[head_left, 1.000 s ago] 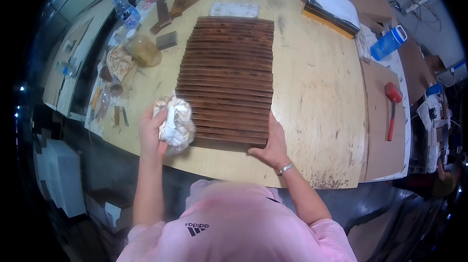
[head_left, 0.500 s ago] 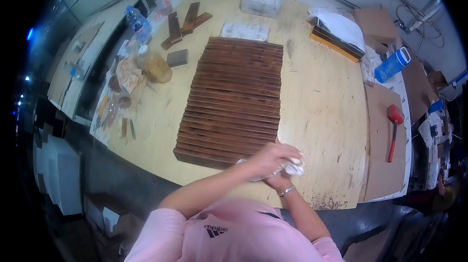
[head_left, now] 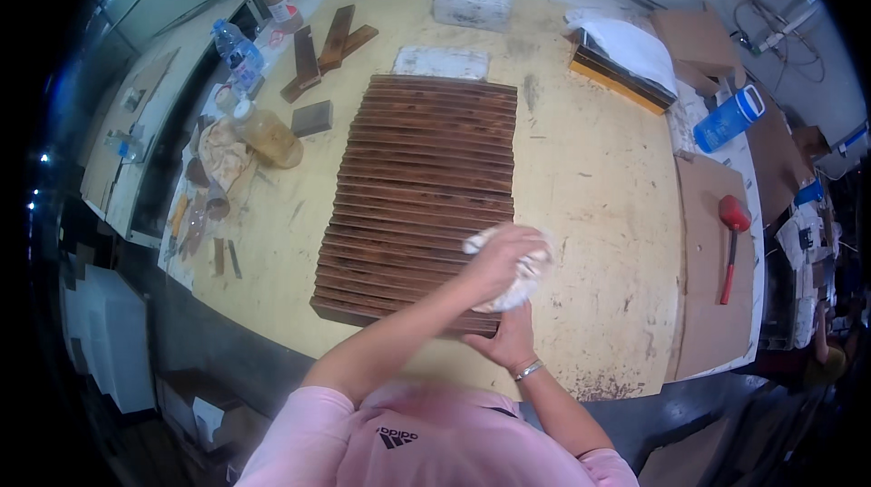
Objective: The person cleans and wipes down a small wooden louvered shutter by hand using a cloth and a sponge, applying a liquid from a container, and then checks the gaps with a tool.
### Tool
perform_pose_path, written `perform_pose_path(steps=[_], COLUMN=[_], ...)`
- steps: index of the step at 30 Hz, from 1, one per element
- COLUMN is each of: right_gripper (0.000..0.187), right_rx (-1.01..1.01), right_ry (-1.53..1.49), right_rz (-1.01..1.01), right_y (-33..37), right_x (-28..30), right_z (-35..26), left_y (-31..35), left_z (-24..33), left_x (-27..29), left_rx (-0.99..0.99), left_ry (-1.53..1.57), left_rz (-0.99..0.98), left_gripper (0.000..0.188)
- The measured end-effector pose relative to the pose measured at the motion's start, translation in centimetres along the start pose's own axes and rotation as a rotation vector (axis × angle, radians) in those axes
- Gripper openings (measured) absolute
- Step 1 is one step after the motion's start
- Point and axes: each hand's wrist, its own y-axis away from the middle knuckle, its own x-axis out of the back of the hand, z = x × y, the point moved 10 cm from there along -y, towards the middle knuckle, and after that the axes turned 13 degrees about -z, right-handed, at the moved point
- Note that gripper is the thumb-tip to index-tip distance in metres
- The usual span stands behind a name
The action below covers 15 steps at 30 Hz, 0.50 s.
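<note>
At the far left of the pale tabletop, a stained rag is seen crumpled beside a capped jar of yellowish liquid. Behind them a clear bottle with a blue cap is placed, and a bottle with a red and white label is set farther back. Next, a grey block is laid flat, with dark wooden strips strewn behind it, some crossed over each other.

The middle is taken up by a dark brown slatted panel, laid flat with its slats run crosswise; a white block is placed just behind it. The left forearm is reached across the panel's near end, and a bunched white cloth is held in the closed left hand over the panel's right edge. Below it, the right hand is set at the near right corner, its thumb spread wide along the front edge; its fingers are partly covered by the cloth, so whether the corner is gripped cannot be told.

Farther right, a red mallet is laid on a cardboard sheet.
</note>
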Motion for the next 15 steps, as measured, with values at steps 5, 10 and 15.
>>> perform_pose_path(steps=[5,10,15], right_gripper=[0.113,0.126,0.128], right_rx=[0.028,0.057,0.045], right_ry=[-0.075,-0.134,-0.076], right_rz=[0.022,0.067,0.017], right_y=[-0.1,-0.4,-0.5], right_x=[0.6,3.4,1.8], right_z=[-0.4,-2.5,-1.2], left_y=[1.6,9.5,3.5], left_z=[2.7,-3.2,1.4], left_x=[6.7,13.4,3.8], left_rx=[-0.090,0.193,-0.054], left_ry=[-0.246,-0.519,-0.416], left_rz=[0.092,0.157,-0.029], left_gripper=[0.043,0.038,0.044])
